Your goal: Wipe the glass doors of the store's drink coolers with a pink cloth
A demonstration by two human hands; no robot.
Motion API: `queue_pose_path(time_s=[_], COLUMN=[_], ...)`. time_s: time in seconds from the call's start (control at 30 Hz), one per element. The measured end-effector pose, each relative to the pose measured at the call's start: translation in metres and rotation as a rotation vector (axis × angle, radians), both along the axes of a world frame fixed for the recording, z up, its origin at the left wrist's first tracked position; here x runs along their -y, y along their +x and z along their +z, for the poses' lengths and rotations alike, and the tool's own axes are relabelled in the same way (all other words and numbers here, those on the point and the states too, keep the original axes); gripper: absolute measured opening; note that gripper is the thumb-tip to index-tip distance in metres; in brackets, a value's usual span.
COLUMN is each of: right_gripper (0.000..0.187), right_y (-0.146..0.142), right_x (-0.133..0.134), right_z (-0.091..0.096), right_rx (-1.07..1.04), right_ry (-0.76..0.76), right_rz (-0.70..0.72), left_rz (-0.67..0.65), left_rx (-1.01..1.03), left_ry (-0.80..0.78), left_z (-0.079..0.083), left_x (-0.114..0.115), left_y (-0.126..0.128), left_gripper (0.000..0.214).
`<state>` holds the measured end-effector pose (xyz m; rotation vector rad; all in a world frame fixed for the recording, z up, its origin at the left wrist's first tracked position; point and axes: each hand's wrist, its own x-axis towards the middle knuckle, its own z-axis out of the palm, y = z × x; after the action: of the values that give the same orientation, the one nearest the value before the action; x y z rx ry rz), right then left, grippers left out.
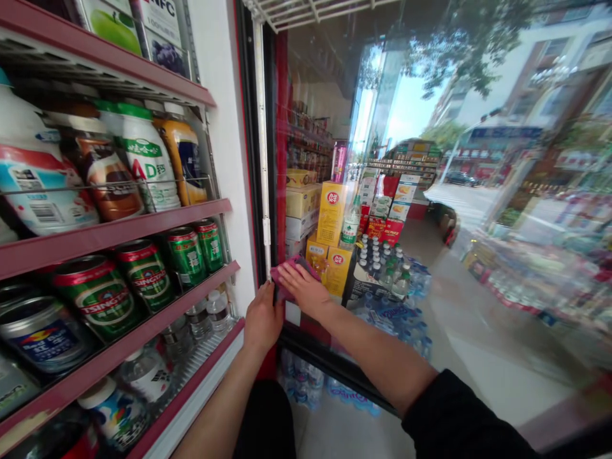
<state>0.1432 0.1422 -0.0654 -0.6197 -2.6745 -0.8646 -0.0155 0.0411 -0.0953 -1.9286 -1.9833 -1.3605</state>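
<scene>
A pinkish-purple cloth (pixel 282 275) lies against the inner side of the glass door (pixel 459 268), close to its dark frame (pixel 262 229). My right hand (pixel 303 288) presses the cloth there, its fingers laid over it and pointing up to the left. Just below and left of it, my left hand (pixel 264 322) is closed at the edge of the door frame, with its fingertips partly hidden. A white vertical strip (pixel 261 140) runs up the frame above both hands.
On the left stands an open fridge with red-edged shelves (pixel 115 233) of bottles and drink cans (pixel 98 296). Through the glass show yellow boxes (pixel 329 213), packs of water bottles (pixel 396 319) and reflections of a street. A white wire rack (pixel 306 11) hangs overhead.
</scene>
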Motion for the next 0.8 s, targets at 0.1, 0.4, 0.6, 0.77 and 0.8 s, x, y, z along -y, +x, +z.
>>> queue_pose_path(time_s=[0.1,0.4,0.6,0.77,0.8], right_gripper=[0.070,0.092,0.071,0.057,0.057], right_y=[0.037,0.184,0.157,0.071,0.057], right_x=[0.016,0.086,0.089,0.041,0.034], right_z=[-0.002,0.013,0.028,0.054,0.057], right_rx=[0.066,0.022,0.074,0.285,0.313], right_ry=[0.011,-0.044,0.106,0.169,0.162], right_rz=[0.007,-0.151,-0.238,0.000,0.001], left_rz=[-0.034,-0.127,-0.238,-0.241,-0.223], left_rx=[0.079,0.307,0.383,0.400,0.402], left_ry=[-0.008,-0.076,-0.050,0.030,0.044], left_z=[-0.011,-0.039,-0.015,0.020,0.024], left_x=[0.005,0.037,0.046,0.043,0.043], left_y=[0.014,0.052,0.079,0.077,0.075], left_gripper=[0.054,0.055,0.061,0.066,0.067])
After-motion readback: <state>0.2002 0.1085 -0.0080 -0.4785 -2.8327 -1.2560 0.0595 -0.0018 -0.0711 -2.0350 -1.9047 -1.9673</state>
